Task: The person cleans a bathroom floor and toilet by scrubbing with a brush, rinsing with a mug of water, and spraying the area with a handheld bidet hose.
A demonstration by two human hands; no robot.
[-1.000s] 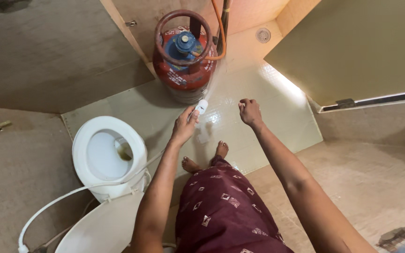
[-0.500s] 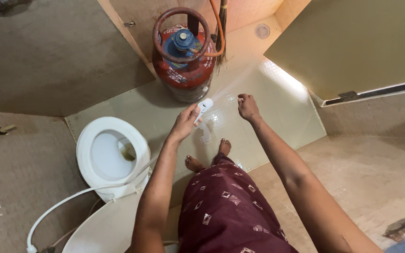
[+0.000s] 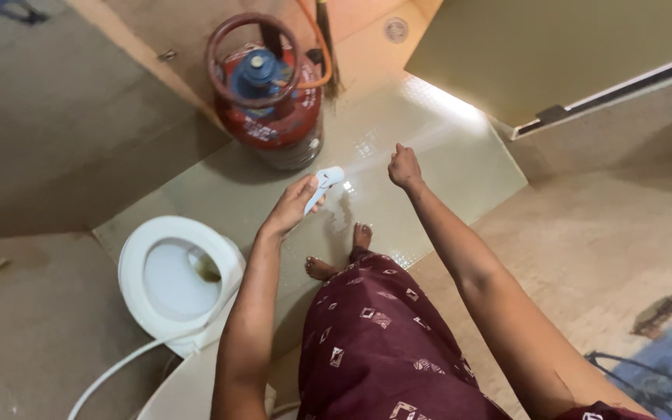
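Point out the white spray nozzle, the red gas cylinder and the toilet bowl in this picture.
white spray nozzle (image 3: 327, 178), head view, on its head just past the fingers of the left hand (image 3: 293, 206).
red gas cylinder (image 3: 270, 128), head view, on its red side wall.
toilet bowl (image 3: 132, 260), head view, on its white rim.

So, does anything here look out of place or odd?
Yes: a red gas cylinder with an orange hose stands on the wet floor beside the toilet, an unusual spot. The left hand holds a sprayer aimed near it.
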